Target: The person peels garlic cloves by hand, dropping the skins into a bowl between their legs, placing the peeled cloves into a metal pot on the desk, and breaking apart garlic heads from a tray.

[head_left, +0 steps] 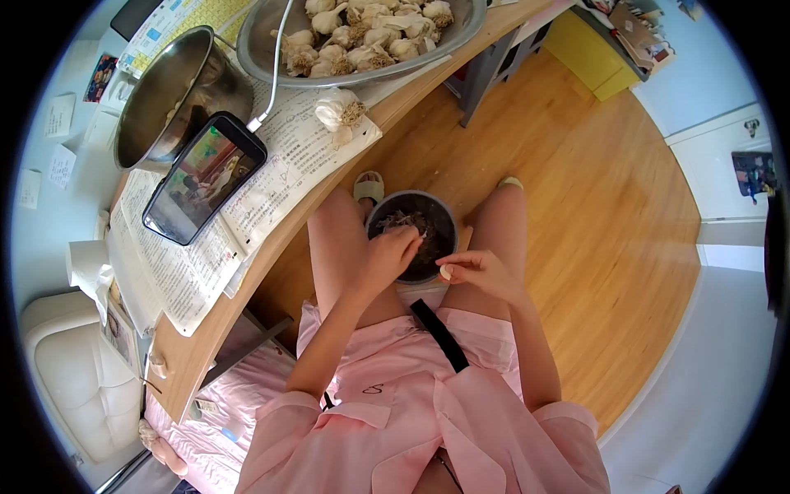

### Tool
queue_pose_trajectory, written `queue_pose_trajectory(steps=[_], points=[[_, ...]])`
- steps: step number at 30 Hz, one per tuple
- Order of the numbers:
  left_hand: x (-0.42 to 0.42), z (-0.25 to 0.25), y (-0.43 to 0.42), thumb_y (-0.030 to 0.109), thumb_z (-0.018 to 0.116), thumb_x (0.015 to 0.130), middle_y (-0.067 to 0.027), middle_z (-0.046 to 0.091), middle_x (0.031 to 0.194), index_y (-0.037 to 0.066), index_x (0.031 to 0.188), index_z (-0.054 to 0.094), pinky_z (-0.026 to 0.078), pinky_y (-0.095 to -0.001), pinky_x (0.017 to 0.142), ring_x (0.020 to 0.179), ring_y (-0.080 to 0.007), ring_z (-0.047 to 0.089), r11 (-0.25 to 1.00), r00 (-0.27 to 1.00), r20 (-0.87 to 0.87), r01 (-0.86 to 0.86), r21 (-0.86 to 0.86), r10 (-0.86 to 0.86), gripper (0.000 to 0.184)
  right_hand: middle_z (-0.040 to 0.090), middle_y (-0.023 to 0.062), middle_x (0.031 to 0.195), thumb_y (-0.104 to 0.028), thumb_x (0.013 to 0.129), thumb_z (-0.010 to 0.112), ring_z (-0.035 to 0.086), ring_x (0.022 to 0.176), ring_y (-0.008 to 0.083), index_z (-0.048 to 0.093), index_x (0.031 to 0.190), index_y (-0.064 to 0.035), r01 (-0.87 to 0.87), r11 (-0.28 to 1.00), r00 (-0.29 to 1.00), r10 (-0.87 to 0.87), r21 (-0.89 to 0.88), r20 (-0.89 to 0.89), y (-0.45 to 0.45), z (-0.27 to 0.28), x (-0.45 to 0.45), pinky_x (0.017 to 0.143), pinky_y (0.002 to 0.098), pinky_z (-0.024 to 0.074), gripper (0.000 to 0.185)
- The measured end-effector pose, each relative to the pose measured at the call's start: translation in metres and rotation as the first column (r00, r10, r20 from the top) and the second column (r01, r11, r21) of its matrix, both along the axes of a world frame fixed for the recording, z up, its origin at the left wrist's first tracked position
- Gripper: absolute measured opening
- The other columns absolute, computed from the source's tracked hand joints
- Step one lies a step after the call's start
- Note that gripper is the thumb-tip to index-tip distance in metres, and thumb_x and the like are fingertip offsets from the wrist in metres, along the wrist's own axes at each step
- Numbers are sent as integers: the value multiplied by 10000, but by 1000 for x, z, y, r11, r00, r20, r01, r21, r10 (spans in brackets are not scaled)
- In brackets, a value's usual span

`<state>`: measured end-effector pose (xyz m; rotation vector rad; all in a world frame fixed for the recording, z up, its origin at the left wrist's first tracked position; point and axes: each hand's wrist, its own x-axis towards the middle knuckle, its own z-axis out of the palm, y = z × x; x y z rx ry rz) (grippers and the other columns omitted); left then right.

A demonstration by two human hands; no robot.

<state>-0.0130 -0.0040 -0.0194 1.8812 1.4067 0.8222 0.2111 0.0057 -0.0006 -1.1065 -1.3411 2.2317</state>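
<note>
We see a metal pot (185, 86) well ahead-left of the left hand, phone (206, 179) propped against it, a bit closer. A lone garlic bulb (339, 111) sits on printed papers (288, 160), ahead-left of that hand; basin (257, 41) of garlic bulbs (374, 33) farther ahead. Left hand (395, 251): fingers bunched over the bucket (411, 193), peelings (399, 219) below; we can't tell what its fingertips pinch. Garlic clove (445, 270) just right of it, by the bucket rim, pinched between right hand (485, 273) thumb and finger.
</note>
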Motion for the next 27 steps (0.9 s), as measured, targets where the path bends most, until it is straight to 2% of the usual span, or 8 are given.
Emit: queue_pose_trajectory(steps=[4,6,10,13,19,22,25,27], points=[[-3,-25,6,114,585,822,-162,616,802,0,758,562,471,-425,617,760,-341,603,979,982,-179,-87,-183,54,132,634,90,1023,-147,937,518,621,936,166,538,1182,18,147,989,982,-148,-13,-114,-1,4,-5,846,271,496,297],[0,-51,8,90,585,810,-176,621,804,3,765,597,478,-421,632,759,-344,605,979,984,-160,-108,-173,80,99,633,97,1016,-154,936,523,624,940,172,527,1171,21,235,971,951,-238,-38,-199,1,4,-13,840,269,498,293],[7,-91,12,55,589,789,-190,624,803,5,796,637,489,-425,659,755,-352,609,989,978,-171,-133,-70,119,70,627,103,1048,-155,934,527,629,950,185,525,1135,10,355,933,916,-361,-64,-175,1,-3,-27,847,275,502,260],[8,-105,14,74,575,805,-193,625,806,0,800,637,489,-434,677,764,-359,607,987,984,-137,-131,-98,117,96,631,104,1052,-164,928,541,631,949,185,529,1117,2,399,914,897,-406,-77,-173,1,-1,-35,833,272,504,251],[8,-113,18,115,531,821,-211,621,840,-12,789,629,472,-435,678,787,-363,602,952,960,-261,-171,-254,103,165,632,110,1067,-191,922,555,631,948,181,532,1116,-16,426,895,880,-443,-130,-171,-1,-4,-41,816,268,506,262],[11,-116,17,123,548,844,-183,622,859,6,826,637,488,-448,690,768,-367,603,965,952,-288,-168,-204,104,148,628,123,1069,-204,928,543,630,945,181,526,1117,-21,453,882,871,-469,-128,-145,-2,6,-44,817,271,507,263],[9,-98,13,84,579,832,-185,614,873,-5,834,627,503,-400,687,778,-334,616,987,983,-163,-107,-122,87,101,626,136,1057,-217,934,532,631,938,180,519,1119,-24,489,862,853,-505,-135,-132,-3,7,-44,812,276,509,268],[11,-67,11,47,586,832,-169,619,872,-8,872,628,507,-348,700,806,-284,629,972,987,24,-150,-181,157,81,635,124,1048,-222,930,542,631,940,174,518,1116,-28,507,851,841,-524,-139,-135,-4,1,-43,804,273,507,270]])
